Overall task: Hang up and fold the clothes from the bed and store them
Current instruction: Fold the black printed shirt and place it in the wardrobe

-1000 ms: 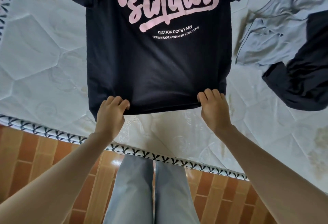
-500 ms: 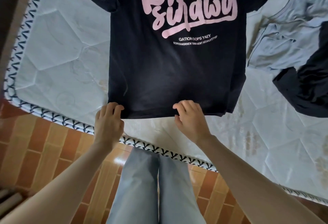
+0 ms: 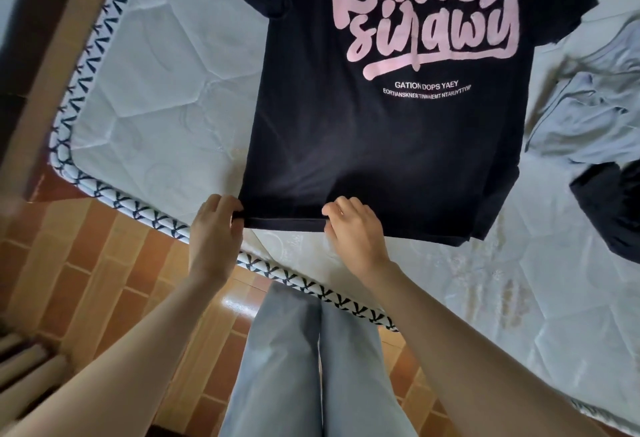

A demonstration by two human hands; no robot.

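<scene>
The black t-shirt (image 3: pixel 381 145) lies spread flat on the mattress (image 3: pixel 166 90), front side up, with big pink lettering across the chest and two lines of small white print under it. Its collar end points away from me and its bottom hem sits close to the near edge of the bed.

My left hand (image 3: pixel 213 232) grips the hem at the shirt's left corner, fingers curled over the cloth with the thumb tucked underneath. My right hand (image 3: pixel 353 232) pinches the same hem further along, about halfway across the shirt, fingers bent down onto the fabric. Between my two hands the hem is lifted a little and doubled into a narrow fold; the right part of the hem, past my right hand, lies flat on the mattress.

The shirt's left sleeve is bunched and folded in on itself, while the right sleeve spreads out flat.

To the right of the shirt, a grey garment (image 3: pixel 588 118) lies crumpled on the mattress, and a dark garment (image 3: pixel 613 208) sits just beside it, nearer to me, partly cut off by the picture's edge.

The mattress is white and quilted, with a black-and-white patterned trim around its border. I stand at its near edge in grey trousers (image 3: pixel 311 367) on a floor of orange-brown tiles (image 3: pixel 104 263).
</scene>
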